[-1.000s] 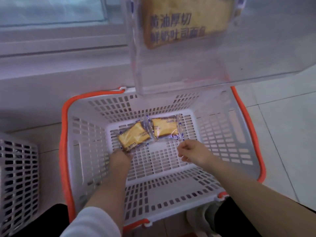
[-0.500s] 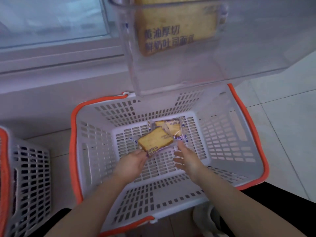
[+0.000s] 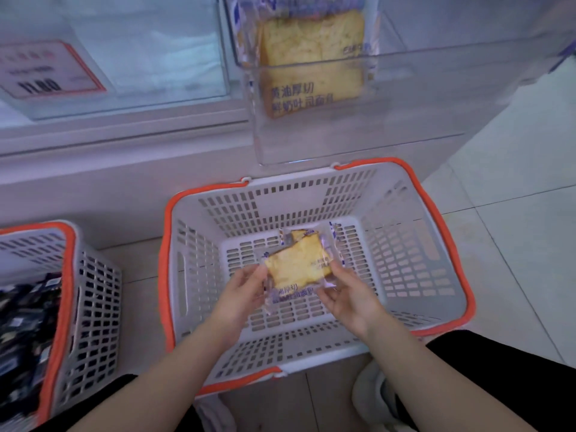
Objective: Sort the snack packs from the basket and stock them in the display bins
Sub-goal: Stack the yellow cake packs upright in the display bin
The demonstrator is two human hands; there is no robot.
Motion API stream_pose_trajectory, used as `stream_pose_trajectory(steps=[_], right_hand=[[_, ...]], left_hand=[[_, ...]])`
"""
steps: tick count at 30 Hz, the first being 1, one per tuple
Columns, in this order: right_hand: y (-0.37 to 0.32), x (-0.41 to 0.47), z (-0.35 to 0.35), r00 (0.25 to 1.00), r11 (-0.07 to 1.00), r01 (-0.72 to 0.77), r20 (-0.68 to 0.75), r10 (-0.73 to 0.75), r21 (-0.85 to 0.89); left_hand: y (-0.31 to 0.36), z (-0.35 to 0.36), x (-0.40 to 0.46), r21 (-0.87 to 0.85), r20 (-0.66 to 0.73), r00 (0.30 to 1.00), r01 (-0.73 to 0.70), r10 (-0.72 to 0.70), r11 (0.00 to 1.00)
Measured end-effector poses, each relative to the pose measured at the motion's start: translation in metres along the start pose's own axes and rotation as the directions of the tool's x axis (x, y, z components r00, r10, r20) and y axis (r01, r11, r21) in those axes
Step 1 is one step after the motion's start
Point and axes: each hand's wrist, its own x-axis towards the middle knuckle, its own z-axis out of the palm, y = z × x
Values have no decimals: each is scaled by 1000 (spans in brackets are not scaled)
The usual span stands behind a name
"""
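1. Holding one side, the left hand [image 3: 246, 286] pinches the top snack pack [image 3: 299, 269].
2. The right hand [image 3: 346, 296] pinches the other side, over the basket [image 3: 436, 251].
3. Lift both packs flat, up to the clear bin [image 3: 420, 104].

Pale tiled floor [image 3: 514, 188] down below, grey grout lines crossing it. Sitting on it, a white slotted plastic basket with an orange rim [image 3: 414, 238], right up against the display's white base. To the left, a second white, orange-rimmed basket [image 3: 93, 294], holding dark packets [image 3: 25, 322].
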Motion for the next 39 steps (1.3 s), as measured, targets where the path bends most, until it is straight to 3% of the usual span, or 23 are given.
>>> stream_pose_trajectory(steps=[2, 5, 9, 11, 12, 15, 19, 25, 30, 32, 34, 36, 39], right_hand=[[0, -6, -1, 998, 1000, 0, 61, 1, -26], [-6, -22, -1, 999, 954, 25, 50, -10, -298], [-21, -45, 4, 995, 685, 94, 87, -46, -722], [-29, -55, 10, 981, 564, 184, 182, -61, -805], [-33, -59, 14, 969, 567, 240, 230, -90, -788], [-41, -70, 25, 934, 716, 358, 238, -268, -599], [-46, -85, 34, 872, 707, 484, 216, -439, -516], [-49, -98, 42, 852, 746, 509, 129, -507, -430], [-56, -107, 50, 849, 780, 526, 145, -509, -339], [-58, -111, 53, 846, 801, 533, 167, -506, -273], [-57, -113, 57, 844, 817, 536, 179, -506, -215], [-59, -117, 62, 842, 821, 536, 192, -504, -197], [-75, -129, 69, 801, 743, 594, 306, -514, -309]], left_hand=[[8, 2, -1, -190, 19, 1000, 26, -23, 981], [17, 1, -11, -190, -9, 999, -36, 35, 981], [27, -2, -26, -138, -3, 989, -149, 150, 979], [33, 0, -35, -116, 38, 978, -199, 205, 973], [36, 2, -39, -119, 66, 970, -223, 232, 967], [42, 9, -51, -139, 93, 962, -243, 257, 960], [45, 17, -64, -154, 47, 961, -264, 274, 952], [57, 25, -81, -184, 29, 926, -365, 376, 913], [68, 27, -89, -44, -104, 859, -508, 502, 860], [76, 30, -92, -96, -209, 818, -562, 535, 822], [86, 36, -95, -227, -266, 824, -558, 501, 798], [97, 41, -99, -370, -228, 858, -513, 460, 774], [117, 46, -107, -393, -177, 845, -531, 505, 751]])
